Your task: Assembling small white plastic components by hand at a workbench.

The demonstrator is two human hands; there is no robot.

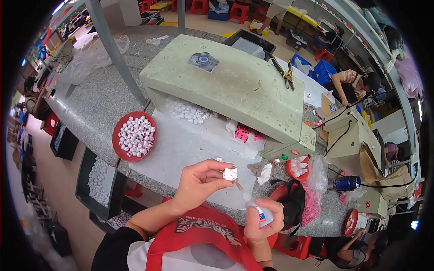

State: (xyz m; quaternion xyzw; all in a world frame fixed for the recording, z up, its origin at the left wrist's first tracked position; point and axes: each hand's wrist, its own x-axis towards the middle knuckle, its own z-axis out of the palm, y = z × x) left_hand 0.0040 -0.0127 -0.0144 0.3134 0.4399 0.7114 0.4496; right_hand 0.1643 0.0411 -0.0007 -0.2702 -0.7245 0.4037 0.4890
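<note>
Step in hand, as judged: gluing a small white piece (229, 174). Left hand (199, 180) pinches the piece between thumb and fingertips, over the near table edge. Right hand (262, 226), at 5 o'clock from the left, is clamped round a small glue bottle (258, 211), nozzle tip touching the piece. Red dish (134, 135) of white pieces lies at 10 o'clock. Next move likely calls for a light squeeze, a steady nozzle and fingers clear of glue.

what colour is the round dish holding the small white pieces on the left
Red, seen best in the head view: the round dish of small white pieces.
</note>
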